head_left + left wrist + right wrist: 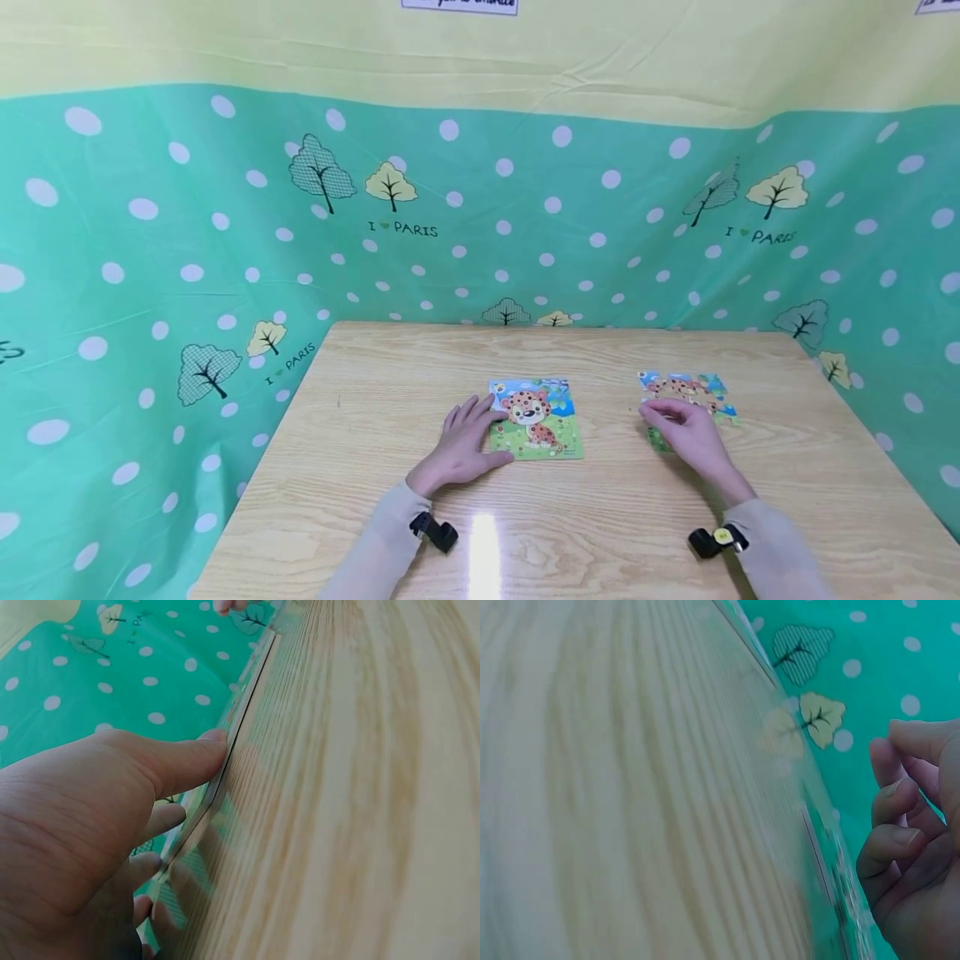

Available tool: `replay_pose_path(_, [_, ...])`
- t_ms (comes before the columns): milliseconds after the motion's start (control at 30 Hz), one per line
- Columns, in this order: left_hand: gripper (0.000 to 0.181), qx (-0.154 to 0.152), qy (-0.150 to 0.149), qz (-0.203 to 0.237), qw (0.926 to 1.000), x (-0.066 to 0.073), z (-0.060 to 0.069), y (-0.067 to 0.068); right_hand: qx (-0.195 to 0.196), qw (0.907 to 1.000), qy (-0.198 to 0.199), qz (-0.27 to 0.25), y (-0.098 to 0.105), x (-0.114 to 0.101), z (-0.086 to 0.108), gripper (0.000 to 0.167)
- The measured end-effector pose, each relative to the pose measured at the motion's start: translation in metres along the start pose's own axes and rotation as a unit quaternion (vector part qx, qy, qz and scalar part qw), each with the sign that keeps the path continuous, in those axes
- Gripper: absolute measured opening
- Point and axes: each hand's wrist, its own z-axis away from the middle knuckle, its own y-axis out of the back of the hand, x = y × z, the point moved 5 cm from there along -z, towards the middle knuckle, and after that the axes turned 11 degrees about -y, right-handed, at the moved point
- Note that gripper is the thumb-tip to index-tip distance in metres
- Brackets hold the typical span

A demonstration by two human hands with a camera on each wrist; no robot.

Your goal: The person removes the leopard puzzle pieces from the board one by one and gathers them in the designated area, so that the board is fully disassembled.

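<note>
A square picture puzzle (531, 417) of a spotted leopard cub lies flat on the wooden table. My left hand (468, 442) rests at its left edge with fingers spread, and the thumb touches the near edge. To the right lies a second leopard puzzle (682, 387) with jagged edges and gaps. Over its near left part is my right hand (690, 433), which covers some of the pieces. In the right wrist view, the fingers of that hand (919, 825) are curled and the thumb meets the index fingertip; no piece shows between them.
The light wooden table (360, 400) reaches back to a green dotted cloth (420, 292) that hangs behind and at both sides. A bright light reflection (483, 550) lies near the front. Each wrist wears a black strap with a small camera (442, 535).
</note>
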Motion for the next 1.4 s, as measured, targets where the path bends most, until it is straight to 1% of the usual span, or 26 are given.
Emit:
replay_pose_path(100, [0.071,-0.002,0.005,0.001,1.0,0.001,0.0,0.001,0.001,0.9999,0.013,0.005,-0.008,-0.005,-0.002,0.045])
replay_pose_path(200, [0.071,-0.005,0.009,0.001,0.9999,0.002,0.001,0.001,-0.004,0.9999,0.013,-0.001,-0.015,-0.008,-0.003,0.042])
replay_pose_path(300, [0.072,-0.004,0.007,-0.001,1.0,-0.001,0.0,0.0,-0.012,0.9998,0.015,-0.007,-0.023,-0.013,-0.004,0.039])
replay_pose_path(467, [0.074,0.0,0.007,-0.007,0.9999,-0.007,-0.001,-0.004,-0.023,0.9992,0.031,-0.006,-0.035,-0.021,-0.004,0.035])
replay_pose_path(600, [0.074,0.0,0.009,-0.008,0.9999,-0.008,-0.001,-0.004,-0.042,0.9985,0.034,-0.006,-0.046,-0.024,-0.006,0.03])
replay_pose_path(800, [0.073,0.004,0.0,-0.001,1.0,-0.004,-0.001,-0.003,-0.066,0.9962,0.052,0.024,-0.064,-0.03,-0.005,0.027])
replay_pose_path(967, [0.073,0.002,0.001,-0.002,1.0,-0.003,-0.001,-0.002,-0.084,0.9941,0.067,0.018,-0.075,-0.037,-0.003,0.026])
replay_pose_path(1167, [0.071,-0.005,0.003,0.002,1.0,0.002,0.0,0.002,-0.108,0.9919,0.066,0.016,-0.09,-0.044,-0.002,0.024])
replay_pose_path(1333, [0.072,-0.008,0.004,-0.003,1.0,0.003,0.0,0.002,-0.118,0.9895,0.075,0.037,-0.101,-0.051,0.0,0.019])
replay_pose_path(1400, [0.073,-0.011,0.006,-0.007,0.9999,0.003,0.0,0.003,-0.124,0.9878,0.081,0.049,-0.105,-0.054,0.0,0.019])
